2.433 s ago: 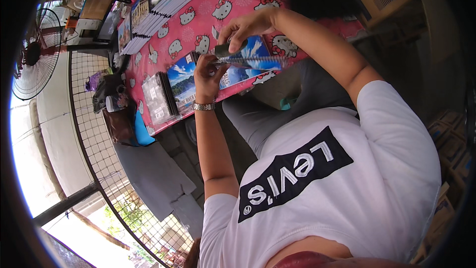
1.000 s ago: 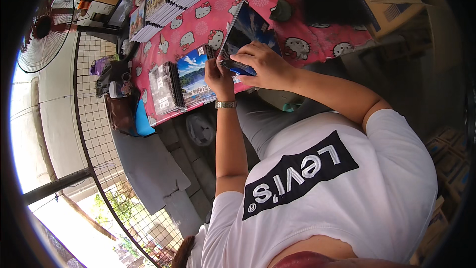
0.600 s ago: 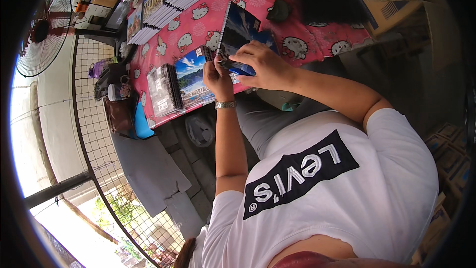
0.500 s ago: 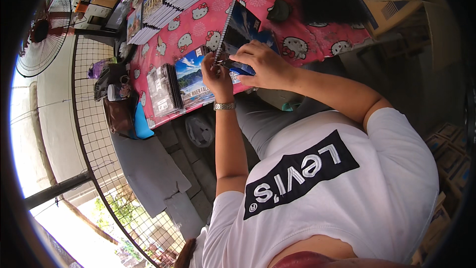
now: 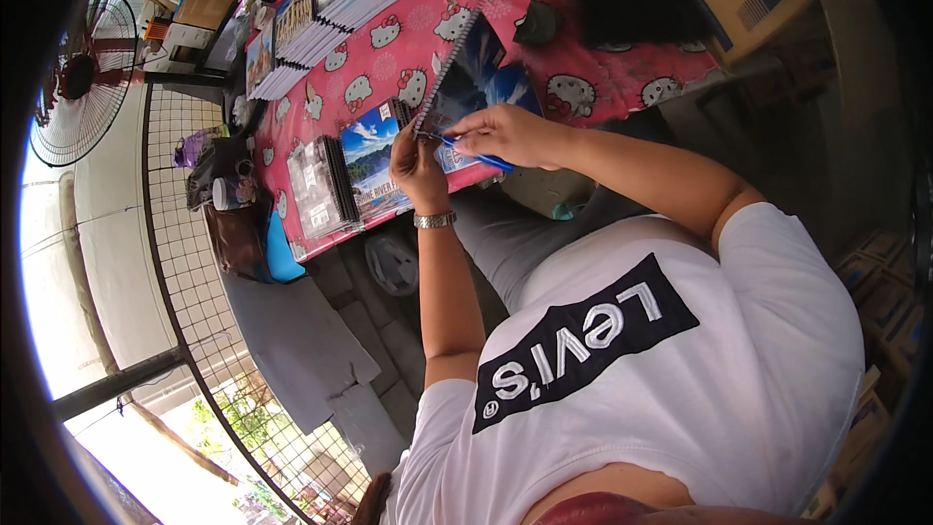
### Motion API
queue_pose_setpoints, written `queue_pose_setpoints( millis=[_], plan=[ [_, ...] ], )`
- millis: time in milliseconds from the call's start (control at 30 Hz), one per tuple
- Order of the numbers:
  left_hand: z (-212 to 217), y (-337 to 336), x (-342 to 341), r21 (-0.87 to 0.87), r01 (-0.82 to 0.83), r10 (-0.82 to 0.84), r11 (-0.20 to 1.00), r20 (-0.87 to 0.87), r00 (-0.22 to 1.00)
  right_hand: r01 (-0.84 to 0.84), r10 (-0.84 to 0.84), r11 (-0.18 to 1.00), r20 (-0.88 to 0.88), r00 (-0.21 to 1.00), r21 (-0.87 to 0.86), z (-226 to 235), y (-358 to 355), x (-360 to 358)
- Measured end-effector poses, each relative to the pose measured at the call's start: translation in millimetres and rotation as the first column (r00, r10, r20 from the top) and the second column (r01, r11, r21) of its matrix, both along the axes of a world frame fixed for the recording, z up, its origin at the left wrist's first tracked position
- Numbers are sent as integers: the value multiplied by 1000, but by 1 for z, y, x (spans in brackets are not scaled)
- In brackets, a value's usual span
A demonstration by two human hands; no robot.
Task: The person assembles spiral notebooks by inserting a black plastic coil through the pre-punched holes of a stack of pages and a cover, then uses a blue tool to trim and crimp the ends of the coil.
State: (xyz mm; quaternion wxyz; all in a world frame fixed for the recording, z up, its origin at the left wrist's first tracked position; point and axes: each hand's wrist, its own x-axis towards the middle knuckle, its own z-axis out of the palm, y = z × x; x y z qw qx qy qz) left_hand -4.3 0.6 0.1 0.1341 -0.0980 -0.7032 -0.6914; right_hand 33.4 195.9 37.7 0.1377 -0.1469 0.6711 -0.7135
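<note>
A dark spiral-bound notebook [image 5: 467, 77] with a blue landscape cover lies tilted on the table, its coil running along the left edge. At the coil's near end, my left hand [image 5: 418, 173] is closed, fingertips pinching the notebook's corner. My right hand [image 5: 513, 136] is wrapped round blue-handled pliers [image 5: 496, 162], whose jaws meet the coil end by my left fingertips. The fingers partly hide the jaws and the wire. Just left of my left hand sits another spiral-bound notebook [image 5: 369, 151] with a river picture, beside a grey-covered stack of notebooks [image 5: 317, 196].
Stacked notebooks [image 5: 340, 2] stand on the far left of the pink patterned table cover [image 5: 384, 56]. A dark green object [image 5: 539, 23] and a black fuzzy-looking patch [image 5: 637, 0] are at the far right, near a cardboard box [image 5: 763, 15]. A fan [image 5: 83, 78] stands left.
My right hand has turned the pliers, so the blue handles now point more to the lower right. My left hand keeps its pinch at the coil end. The view has shifted slightly.
</note>
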Motion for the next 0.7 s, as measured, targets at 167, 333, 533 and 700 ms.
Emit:
queue_pose_setpoints(
  millis=[167,333,533,700],
  plan=[
    [101,-16,-13,-232,-164,99,959,-269,958,451,-234,801,-487,841,393,-31,68,25],
    [129,-46,-90,-814,-203,-20,544,-254,967,528,-147,380,-514,845,760,-83,160,36],
    [3,-99,-133,-941,-30,9,338,-29,1000,706,-178,300,-689,702,642,-47,187,-16],
    [-16,-113,-89,-973,112,419,200,188,888,678,-455,-187,-674,582,711,-74,284,-84]
  ],
)
